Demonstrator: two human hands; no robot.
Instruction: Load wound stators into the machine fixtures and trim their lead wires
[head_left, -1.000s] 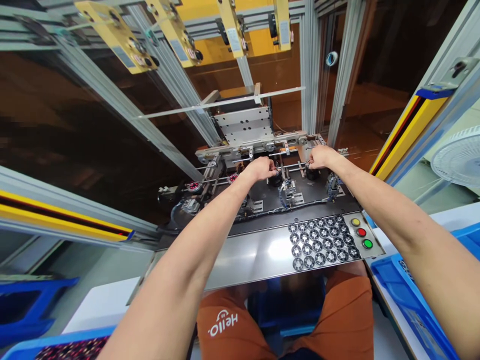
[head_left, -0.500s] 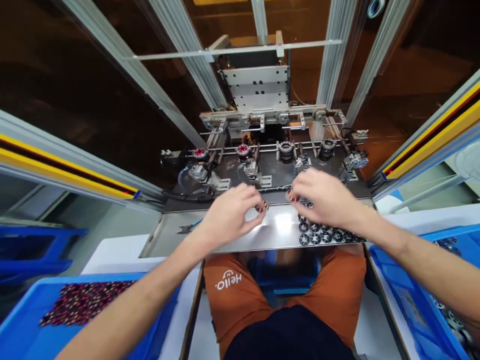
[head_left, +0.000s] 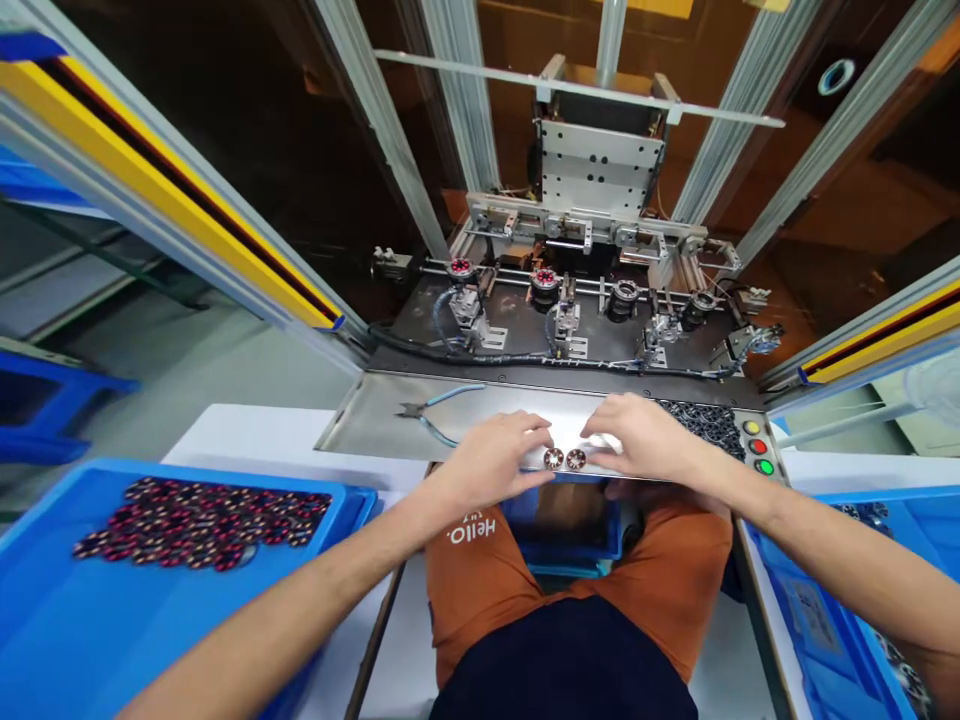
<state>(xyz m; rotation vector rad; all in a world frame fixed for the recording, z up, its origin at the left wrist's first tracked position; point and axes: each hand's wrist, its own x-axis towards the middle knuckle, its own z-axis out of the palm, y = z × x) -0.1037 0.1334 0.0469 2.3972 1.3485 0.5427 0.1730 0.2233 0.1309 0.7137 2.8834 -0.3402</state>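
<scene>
Two small copper-wound motor stators sit side by side at the front edge of the metal tray (head_left: 367, 415). My left hand (head_left: 499, 455) is beside the left stator (head_left: 553, 458), its thumb and fingers apart around it. Close to the right stator (head_left: 575, 459), my right hand (head_left: 637, 435) has its fingers spread and holds nothing. Just beyond my right hand, many black slotted rings (head_left: 705, 425) lie packed on the tray. Blue-handled cutting pliers (head_left: 427, 410) rest on its left half.
Behind the tray stands a fixture with several round holders; red-and-black stators (head_left: 544, 278) sit on the two left ones. A blue bin (head_left: 45, 600) at left holds a heap of stators (head_left: 202, 520); another blue bin (head_left: 795, 560) stands at right. Yellow, red and green buttons (head_left: 759, 447) edge the tray.
Both hands have come down toward the tray's front edge. The stators they held in the air now lie on the tray, with the fingers opened. The head view has turned left.
</scene>
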